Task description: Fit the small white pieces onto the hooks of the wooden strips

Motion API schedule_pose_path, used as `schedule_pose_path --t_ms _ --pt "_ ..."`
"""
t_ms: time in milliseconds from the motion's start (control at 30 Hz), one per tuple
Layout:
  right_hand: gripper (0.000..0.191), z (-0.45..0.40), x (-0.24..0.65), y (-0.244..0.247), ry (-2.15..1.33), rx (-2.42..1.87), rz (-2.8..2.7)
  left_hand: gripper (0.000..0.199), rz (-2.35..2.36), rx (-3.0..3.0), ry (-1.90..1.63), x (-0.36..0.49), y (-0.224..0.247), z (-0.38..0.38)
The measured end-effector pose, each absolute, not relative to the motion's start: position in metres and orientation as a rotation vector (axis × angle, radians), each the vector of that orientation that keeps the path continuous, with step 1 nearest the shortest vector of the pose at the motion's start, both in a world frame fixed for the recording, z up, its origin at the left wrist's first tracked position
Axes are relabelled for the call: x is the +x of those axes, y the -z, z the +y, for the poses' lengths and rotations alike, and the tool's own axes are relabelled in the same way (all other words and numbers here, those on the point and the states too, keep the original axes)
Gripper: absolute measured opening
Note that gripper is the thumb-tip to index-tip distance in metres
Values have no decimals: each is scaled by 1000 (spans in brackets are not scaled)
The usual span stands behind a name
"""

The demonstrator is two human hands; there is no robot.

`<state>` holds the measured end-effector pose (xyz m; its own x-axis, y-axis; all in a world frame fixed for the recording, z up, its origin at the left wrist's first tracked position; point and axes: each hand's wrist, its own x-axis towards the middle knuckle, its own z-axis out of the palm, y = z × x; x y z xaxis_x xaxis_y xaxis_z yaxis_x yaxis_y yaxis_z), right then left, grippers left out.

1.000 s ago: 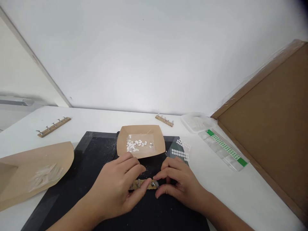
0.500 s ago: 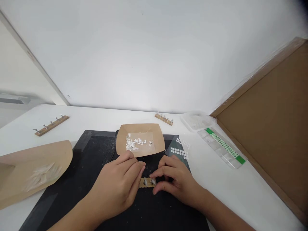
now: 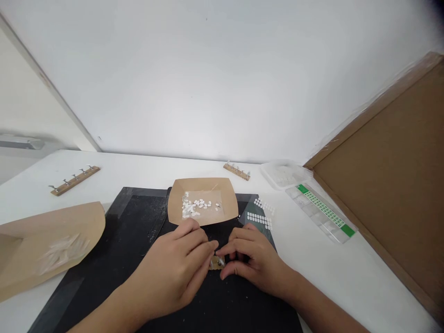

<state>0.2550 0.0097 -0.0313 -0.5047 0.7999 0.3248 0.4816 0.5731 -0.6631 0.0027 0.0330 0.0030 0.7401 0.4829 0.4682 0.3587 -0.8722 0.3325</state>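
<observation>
A small brown wooden strip (image 3: 215,264) with metal studs lies on the black mat between my hands. Only a short part of it shows, with a clear nail-shaped tip near its right end. My left hand (image 3: 182,266) covers the left part, its fingers curled and pressed together; whatever they pinch is hidden. With thumb and forefinger bent around the right end, my right hand (image 3: 250,256) grips the strip. Just beyond the hands stands a brown paper tray (image 3: 229,199) holding many small white oval pieces (image 3: 190,208).
At left is a larger paper tray (image 3: 83,217) with clear nail tips (image 3: 65,249). Similar strips lie at back left (image 3: 76,179) and back centre (image 3: 237,171). A sheet of white dots (image 3: 260,219), a clear compartment box (image 3: 324,215) and cardboard (image 3: 381,162) are at right.
My left hand has shifted slightly right along the strip and now covers more of it. My right hand stays at its end.
</observation>
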Motion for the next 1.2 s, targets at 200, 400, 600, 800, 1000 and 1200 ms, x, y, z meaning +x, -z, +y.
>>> schedule_pose_path --t_ms 200,400,600,800,1000,1200 --pt "30 10 254 30 -668 -1007 -2186 16 589 2732 -654 6 -4 29" --pt "41 12 256 30 -690 -996 -2198 12 581 2788 -582 8 4 27" --pt "39 11 261 23 -679 -973 -2244 11 621 2833 -667 13 9 23" --pt "32 8 263 14 -664 -959 -2250 7 647 2924 -588 16 15 20" --pt "18 8 265 9 -655 -919 -2212 7 575 2990 -509 18 14 19" --pt "19 7 268 10 -705 -874 -2156 7 570 3021 -577 23 13 21"
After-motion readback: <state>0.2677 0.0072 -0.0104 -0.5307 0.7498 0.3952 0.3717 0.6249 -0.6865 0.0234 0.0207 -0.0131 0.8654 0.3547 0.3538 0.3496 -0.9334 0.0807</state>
